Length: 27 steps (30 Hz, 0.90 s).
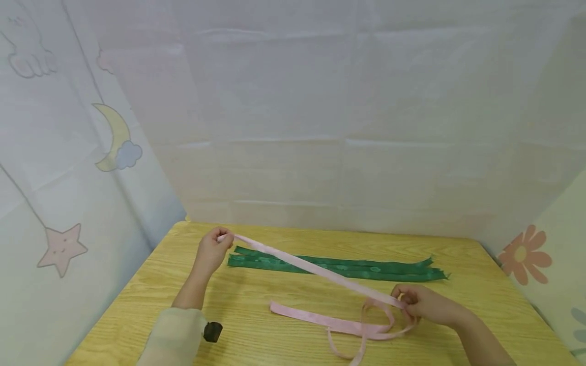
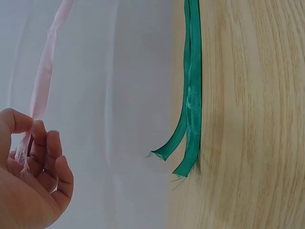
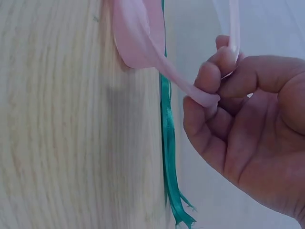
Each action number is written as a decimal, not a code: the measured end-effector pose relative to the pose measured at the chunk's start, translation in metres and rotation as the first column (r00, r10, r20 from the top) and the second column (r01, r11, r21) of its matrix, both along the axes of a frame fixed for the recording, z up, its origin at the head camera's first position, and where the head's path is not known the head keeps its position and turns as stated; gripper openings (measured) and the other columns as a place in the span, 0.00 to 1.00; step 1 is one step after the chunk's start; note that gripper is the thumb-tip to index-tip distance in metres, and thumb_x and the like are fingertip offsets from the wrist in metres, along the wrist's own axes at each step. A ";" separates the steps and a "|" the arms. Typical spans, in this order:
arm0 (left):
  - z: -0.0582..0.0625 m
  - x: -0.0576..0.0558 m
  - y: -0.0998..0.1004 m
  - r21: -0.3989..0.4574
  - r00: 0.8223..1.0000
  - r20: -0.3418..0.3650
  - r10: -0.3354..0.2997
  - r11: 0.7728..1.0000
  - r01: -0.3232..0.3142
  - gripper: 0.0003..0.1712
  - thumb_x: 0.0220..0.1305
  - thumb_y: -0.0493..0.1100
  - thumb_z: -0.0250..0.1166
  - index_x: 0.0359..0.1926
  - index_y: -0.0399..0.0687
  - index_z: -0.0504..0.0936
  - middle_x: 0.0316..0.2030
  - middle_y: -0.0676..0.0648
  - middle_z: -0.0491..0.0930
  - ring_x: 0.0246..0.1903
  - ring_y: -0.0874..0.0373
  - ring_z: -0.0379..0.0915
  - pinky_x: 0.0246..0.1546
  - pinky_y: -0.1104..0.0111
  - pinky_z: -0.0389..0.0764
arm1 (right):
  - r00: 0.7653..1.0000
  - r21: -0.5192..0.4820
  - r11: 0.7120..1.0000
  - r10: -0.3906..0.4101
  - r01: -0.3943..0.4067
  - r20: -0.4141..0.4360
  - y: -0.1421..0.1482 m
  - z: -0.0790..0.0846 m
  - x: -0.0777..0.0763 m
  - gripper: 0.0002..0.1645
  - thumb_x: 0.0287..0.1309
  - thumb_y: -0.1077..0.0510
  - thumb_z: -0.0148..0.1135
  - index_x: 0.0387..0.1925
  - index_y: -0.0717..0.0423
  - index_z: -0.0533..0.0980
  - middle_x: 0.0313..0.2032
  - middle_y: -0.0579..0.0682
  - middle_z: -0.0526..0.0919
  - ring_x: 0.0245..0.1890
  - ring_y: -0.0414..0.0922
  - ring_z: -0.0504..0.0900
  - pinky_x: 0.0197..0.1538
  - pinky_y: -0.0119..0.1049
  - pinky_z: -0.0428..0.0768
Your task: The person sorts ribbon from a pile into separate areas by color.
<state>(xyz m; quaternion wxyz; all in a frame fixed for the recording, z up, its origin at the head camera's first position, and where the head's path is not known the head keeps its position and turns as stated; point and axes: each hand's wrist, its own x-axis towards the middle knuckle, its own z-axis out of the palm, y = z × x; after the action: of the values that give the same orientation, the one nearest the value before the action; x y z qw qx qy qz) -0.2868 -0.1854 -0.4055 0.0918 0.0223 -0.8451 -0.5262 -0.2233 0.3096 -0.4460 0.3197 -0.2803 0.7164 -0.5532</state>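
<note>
A pink ribbon [image 1: 316, 267] is stretched taut between the two hands, slanting from far left to near right above the table. My left hand [image 1: 214, 251] pinches its frayed end between thumb and forefinger; loose threads stick out below the fingers [image 2: 39, 138] in the left wrist view. Lower down, my right hand [image 1: 426, 304] pinches the ribbon between thumb and fingers, and the rest of it trails from the palm side in loops. Beneath the stretched part lie several green ribbons [image 1: 389, 269], side by side with frayed ends.
Another flat pink length [image 1: 311, 317] lies on the wooden table [image 1: 247, 335] nearer to me, with the curled pink loops overlapping its right end. A pale sheet wall [image 1: 293, 178] stands behind the table's back edge. A small black object [image 1: 212, 332] sits at the left sleeve.
</note>
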 end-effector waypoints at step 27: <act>-0.014 0.007 -0.043 -0.040 0.987 0.149 0.054 0.998 -0.048 0.17 0.67 0.43 0.52 0.48 0.33 0.74 0.35 0.42 0.78 0.41 0.44 0.73 0.37 0.60 0.73 | 0.925 0.237 0.895 -0.373 0.378 -0.070 0.068 -0.002 0.004 0.25 0.68 0.53 0.49 0.55 0.71 0.67 0.50 0.65 0.74 0.38 0.54 0.79 0.42 0.49 0.74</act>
<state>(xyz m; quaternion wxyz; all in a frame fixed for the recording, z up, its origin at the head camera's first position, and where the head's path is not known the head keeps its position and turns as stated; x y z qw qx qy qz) -0.2799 -0.2280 -0.4198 0.0416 0.0819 -0.8582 -0.5050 -0.2193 0.3773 -0.4476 0.2310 -0.1013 0.8236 -0.5079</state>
